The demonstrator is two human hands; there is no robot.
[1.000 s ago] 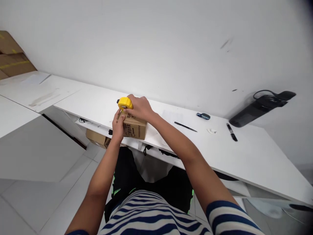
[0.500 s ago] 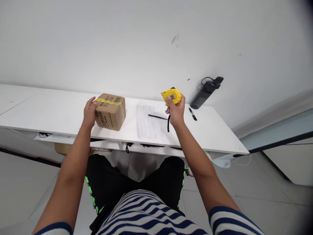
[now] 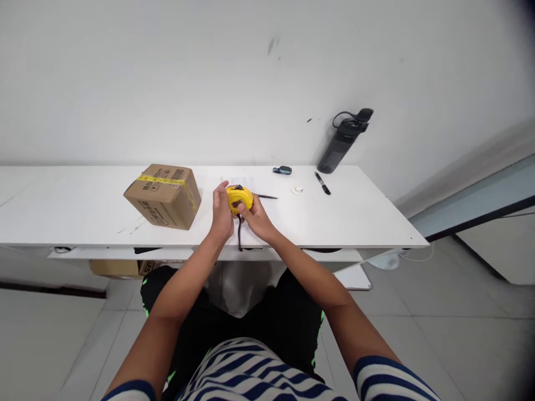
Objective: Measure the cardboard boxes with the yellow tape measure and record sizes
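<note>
Both my hands hold a yellow tape measure [image 3: 239,197] just above the white table [image 3: 359,220]. My left hand [image 3: 221,209] wraps round its left side, and my right hand [image 3: 254,217] grips it from the right and below. Its black wrist strap [image 3: 239,234] hangs down between my hands. A small cardboard box [image 3: 164,195] with a yellow strip across its top stands on the table to the left, apart from my hands.
A black pen [image 3: 266,196] lies just behind the tape measure. Further back are a small dark blue object [image 3: 282,170], a white round bit [image 3: 297,190], a black marker [image 3: 322,182] and a dark bottle [image 3: 341,142] leaning on the wall. Another carton [image 3: 117,268] sits under the table.
My left hand has left the box and joined my right hand on the tape measure, which has come down to the middle of the table. The view has shifted right.
</note>
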